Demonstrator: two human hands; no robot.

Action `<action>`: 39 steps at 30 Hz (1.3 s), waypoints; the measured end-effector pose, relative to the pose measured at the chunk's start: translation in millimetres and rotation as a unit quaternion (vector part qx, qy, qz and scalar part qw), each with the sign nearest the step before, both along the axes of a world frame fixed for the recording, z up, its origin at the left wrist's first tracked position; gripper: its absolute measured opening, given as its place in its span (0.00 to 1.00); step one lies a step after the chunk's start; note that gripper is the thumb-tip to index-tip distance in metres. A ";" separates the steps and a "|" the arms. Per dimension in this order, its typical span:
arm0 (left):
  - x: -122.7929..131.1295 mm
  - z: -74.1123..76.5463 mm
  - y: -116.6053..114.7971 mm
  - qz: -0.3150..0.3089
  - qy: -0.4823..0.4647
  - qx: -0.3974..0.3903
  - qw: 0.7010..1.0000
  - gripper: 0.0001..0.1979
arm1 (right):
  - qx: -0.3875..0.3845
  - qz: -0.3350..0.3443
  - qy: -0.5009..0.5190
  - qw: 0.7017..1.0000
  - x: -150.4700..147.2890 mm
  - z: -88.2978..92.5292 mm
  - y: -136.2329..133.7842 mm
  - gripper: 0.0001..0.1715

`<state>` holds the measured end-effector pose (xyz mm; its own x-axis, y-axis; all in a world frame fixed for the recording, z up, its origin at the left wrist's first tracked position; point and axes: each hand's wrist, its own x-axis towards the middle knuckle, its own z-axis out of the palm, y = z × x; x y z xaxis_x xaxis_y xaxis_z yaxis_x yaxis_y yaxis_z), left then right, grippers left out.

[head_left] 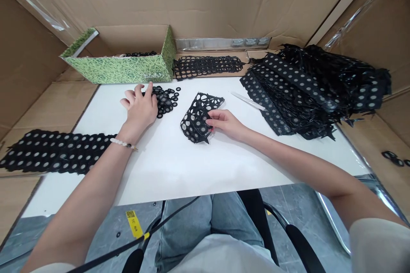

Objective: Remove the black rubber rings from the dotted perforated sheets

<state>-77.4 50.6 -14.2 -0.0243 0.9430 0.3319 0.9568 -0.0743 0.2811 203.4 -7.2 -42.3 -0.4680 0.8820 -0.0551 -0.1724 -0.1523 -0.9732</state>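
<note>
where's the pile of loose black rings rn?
Head view, left of centre on the white tabletop: the loose black rings lie in front of the green box, touching the left hand, left of the punched sheet the right hand holds.

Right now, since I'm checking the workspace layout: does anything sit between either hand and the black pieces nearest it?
Nothing visible does. The left hand rests against the pile of loose rings, and the right hand pinches the punched sheet directly.
</note>
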 end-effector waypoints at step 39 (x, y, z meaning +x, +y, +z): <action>4.8 15.8 2.1 -0.029 -0.023 0.023 0.999 0.21 | -0.050 -0.027 0.053 0.997 0.8 3.1 -0.1 0.11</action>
